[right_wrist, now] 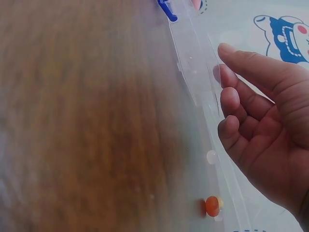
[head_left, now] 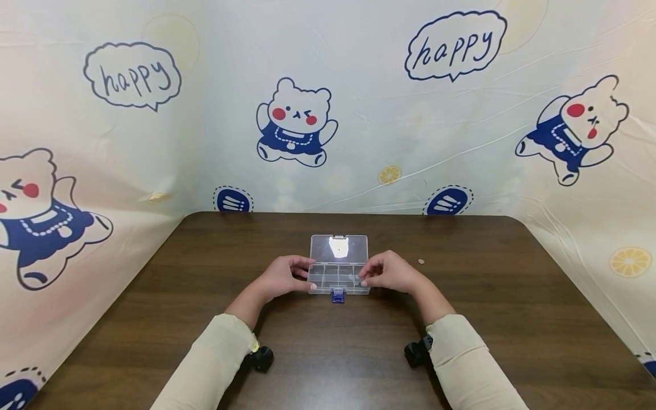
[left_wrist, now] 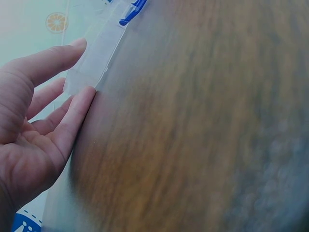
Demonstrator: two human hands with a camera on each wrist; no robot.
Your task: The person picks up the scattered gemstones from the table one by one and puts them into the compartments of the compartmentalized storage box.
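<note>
A clear plastic compartment box sits on the table with its lid raised toward the back. Its blue latch hangs at the front. My left hand holds the left end, thumb over the front corner and fingers along the side. At the right end, my right hand reaches over the compartments with bent fingers. A gap shows between thumb and forefinger in the right wrist view, with nothing visible in it. Close to those fingertips, a small translucent piece appears in a right-hand compartment; its kind is unclear.
A small pale piece lies on the brown table right of the box. The right wrist view shows a small orange ball and a whitish round piece near that hand. A printed cloth hangs around the table.
</note>
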